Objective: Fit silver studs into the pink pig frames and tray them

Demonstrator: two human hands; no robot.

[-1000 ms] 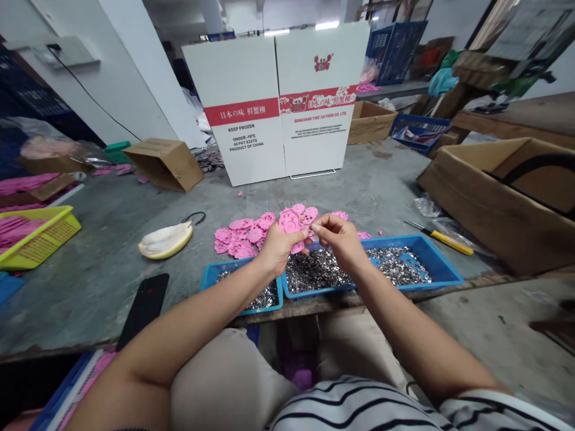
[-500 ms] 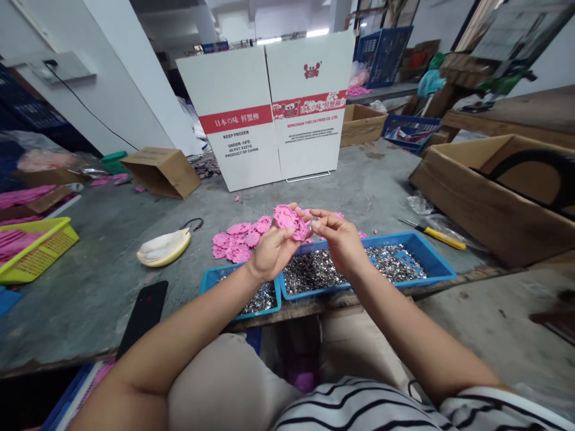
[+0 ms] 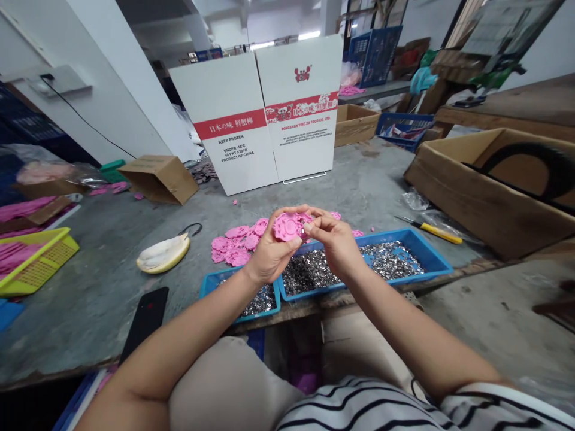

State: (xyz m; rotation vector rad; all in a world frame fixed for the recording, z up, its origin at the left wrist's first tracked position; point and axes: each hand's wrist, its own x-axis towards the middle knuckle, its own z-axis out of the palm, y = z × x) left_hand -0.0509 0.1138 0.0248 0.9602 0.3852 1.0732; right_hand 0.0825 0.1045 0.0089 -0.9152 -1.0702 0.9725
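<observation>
My left hand is closed around a pink moulded plastic piece, held above the table. My right hand pinches at the right edge of that same piece; what its fingertips hold, if anything, is too small to see. Behind the hands lies a pile of like pink pieces on the grey table. Under the hands sit two blue trays of small shiny metal parts: a large tray and a small tray.
A yellow-handled knife lies right of the trays. A pale peel and a black phone lie to the left. A yellow basket, a white carton and brown cardboard boxes ring the table.
The left hand has turned the pink piece and lowered it slightly. The right hand has closed in onto its right edge. The camera view has shifted a little.
</observation>
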